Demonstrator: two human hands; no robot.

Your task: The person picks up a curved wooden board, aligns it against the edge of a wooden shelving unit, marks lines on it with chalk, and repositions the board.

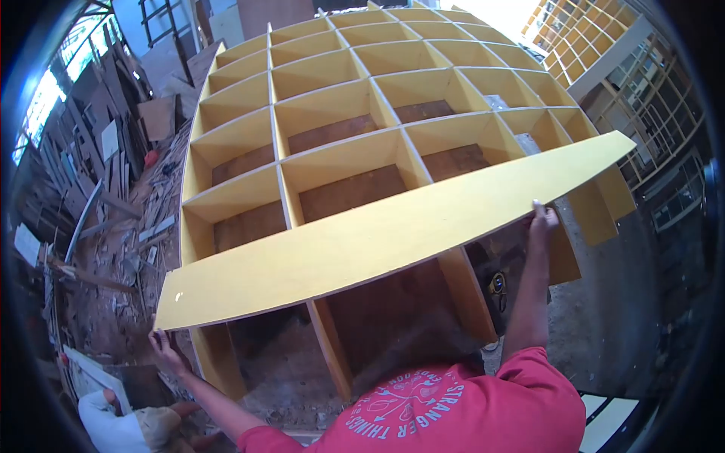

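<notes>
A long yellow board (pixel 377 226) with one curved edge lies slantwise across the near side of a large yellow wooden grid frame (pixel 340 98). My left hand (pixel 168 353) holds the board's near left corner, fingers closed at its edge. Farther right, my right hand (pixel 544 219) grips the near curved edge, with the thumb on top and the other fingers partly hidden beneath. Below the board, upright dividers (pixel 330 351) of the frame show. A yellow-and-black round item (pixel 496 283), perhaps a tape measure, sits in the shade near my right forearm.
Scrap wood and debris (pixel 151 249) cover the floor to the left, with stacked boards (pixel 98 121) behind. Another person in a white top (pixel 113 430) is low at the bottom left. A second lattice frame (pixel 581 38) stands at the upper right.
</notes>
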